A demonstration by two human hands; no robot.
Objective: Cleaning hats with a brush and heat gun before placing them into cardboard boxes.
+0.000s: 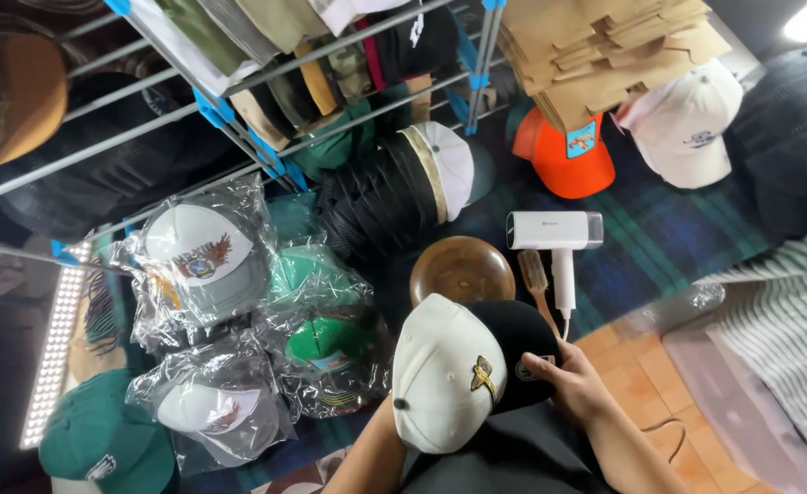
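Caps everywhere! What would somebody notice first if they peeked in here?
First the cream cap with a black brim at the bottom middle, with the right hand gripping its brim; the left hand is hidden under the cap. Then the bright orange cap at the top, under a stack of flat cardboard. At left lie caps in shiny plastic bags.

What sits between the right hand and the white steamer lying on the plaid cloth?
Little blocks it. The right hand grips the black brim of the cream cap. The steamer lies just beyond, with only the wooden brush beside its handle.
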